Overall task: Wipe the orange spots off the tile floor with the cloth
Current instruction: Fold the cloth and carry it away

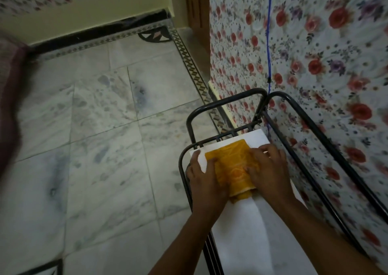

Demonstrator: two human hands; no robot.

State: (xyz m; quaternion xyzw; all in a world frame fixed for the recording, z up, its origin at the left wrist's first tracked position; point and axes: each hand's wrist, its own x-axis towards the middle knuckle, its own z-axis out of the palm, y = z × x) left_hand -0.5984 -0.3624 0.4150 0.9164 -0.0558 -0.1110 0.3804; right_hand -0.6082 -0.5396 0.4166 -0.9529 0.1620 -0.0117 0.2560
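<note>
A folded orange-yellow cloth (230, 165) lies on the white top (252, 232) of a black metal stand at the lower right. My left hand (204, 176) rests on the cloth's left edge, fingers curled over it. My right hand (267, 167) presses on the cloth's right side. Both hands hold the cloth between them. The pale marble tile floor (94, 138) spreads out to the left. I can make out no orange spots on it in this view.
The stand's black tube frame (231, 98) rises around the white top. A floral-patterned sheet (315, 64) hangs on the right, with a blue cord (268, 33) running down it. A patterned tile border (189, 58) and a wall (84, 20) lie beyond. Dark reddish fabric (10, 96) hangs at the left edge.
</note>
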